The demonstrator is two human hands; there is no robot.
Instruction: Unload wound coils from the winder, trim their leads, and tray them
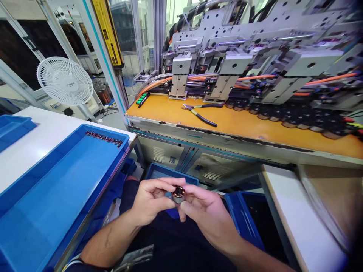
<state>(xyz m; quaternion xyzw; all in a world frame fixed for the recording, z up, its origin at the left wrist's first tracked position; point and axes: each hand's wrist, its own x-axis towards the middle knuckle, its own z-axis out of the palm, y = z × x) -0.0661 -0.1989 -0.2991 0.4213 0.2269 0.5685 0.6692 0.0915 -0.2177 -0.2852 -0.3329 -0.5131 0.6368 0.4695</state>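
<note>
A small round motor stator [178, 195], with a metal rim, a black top and copper windings, is held between my two hands above my lap. My left hand [153, 200] has its thumb and fingertips at the stator's left side and top edge. On the other side, my right hand [205, 211] grips it with thumb and fingers closed. The stator's underside is hidden by my fingers. Several similar small parts [103, 138] with copper tones lie in a row at the far end of the blue tray [85, 196] on my left.
Ahead, an orange bench top [164, 109] carries pliers [201, 113], a black marker [143, 99] and a row of black-topped cylindrical parts [283, 115]. Machine fixtures [232, 68] stand behind them. A white fan [65, 81] stands back left. Blue bins [245, 215] sit low to the right.
</note>
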